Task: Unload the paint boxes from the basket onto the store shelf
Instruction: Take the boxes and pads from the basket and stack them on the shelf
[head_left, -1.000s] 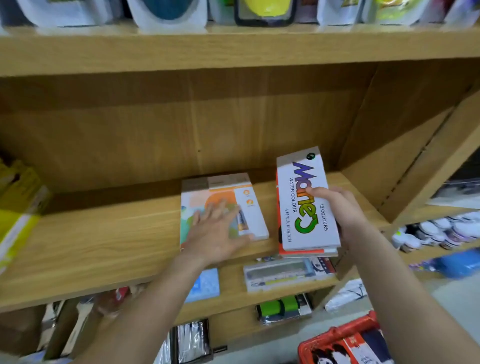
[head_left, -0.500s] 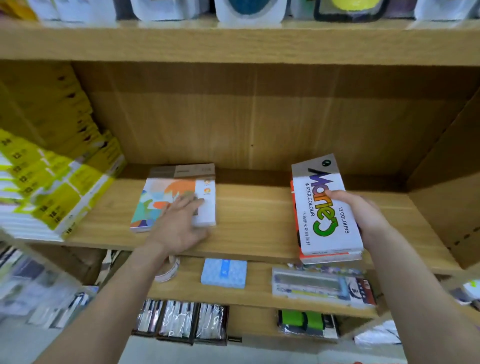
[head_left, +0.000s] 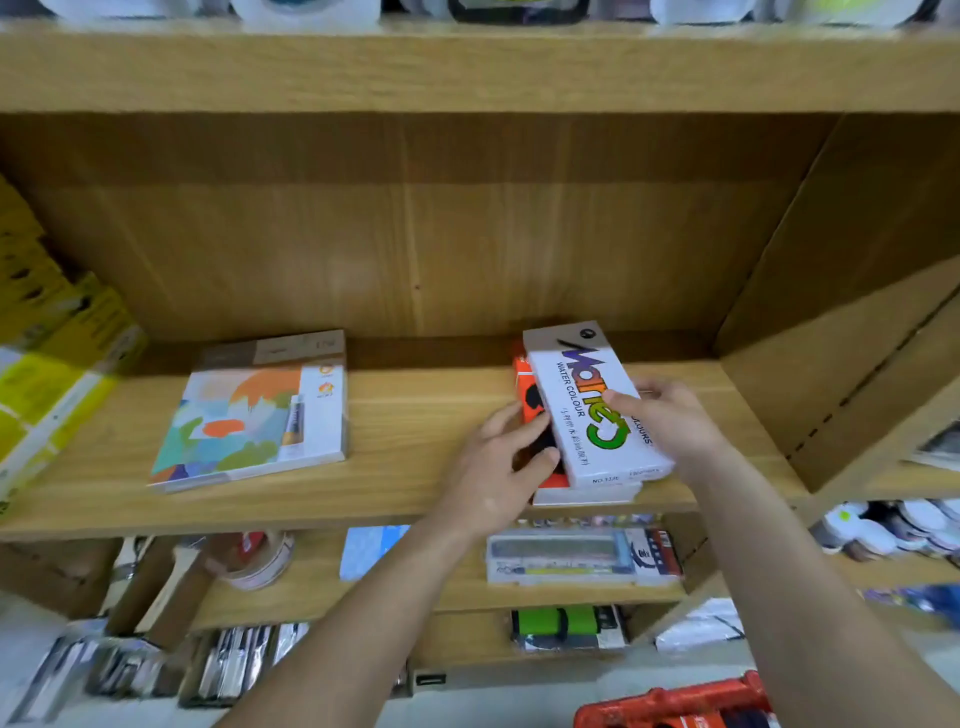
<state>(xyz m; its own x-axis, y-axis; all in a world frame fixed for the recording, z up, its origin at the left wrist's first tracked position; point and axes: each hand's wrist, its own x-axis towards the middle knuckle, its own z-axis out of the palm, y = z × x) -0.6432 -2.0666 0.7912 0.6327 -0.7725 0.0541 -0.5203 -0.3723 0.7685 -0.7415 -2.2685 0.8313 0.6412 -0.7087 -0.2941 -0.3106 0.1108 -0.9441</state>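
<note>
A white "water colour" paint box (head_left: 592, 405) lies on top of an orange paint box (head_left: 530, 410) and another white box, stacked at the right of the wooden shelf (head_left: 415, 467). My right hand (head_left: 670, 421) grips the top box by its right side, thumb on its face. The fingers and thumb of my left hand (head_left: 498, 462) rest against the orange box at the stack's left edge. A flat paint box with a colourful abstract cover (head_left: 249, 415) lies alone further left on the same shelf. The rim of the red basket (head_left: 675, 699) shows at the bottom right.
Yellow packs (head_left: 47, 374) are stacked at the shelf's left end. A wooden side panel (head_left: 841, 291) closes the bay on the right. Below, a lower shelf holds a tape roll (head_left: 260, 561), a blue box (head_left: 371, 551) and a clear case (head_left: 576, 556).
My left hand let go of the colourful box and crossed right to the stack's left edge. The right hand's stack now lies on the shelf, further back.
</note>
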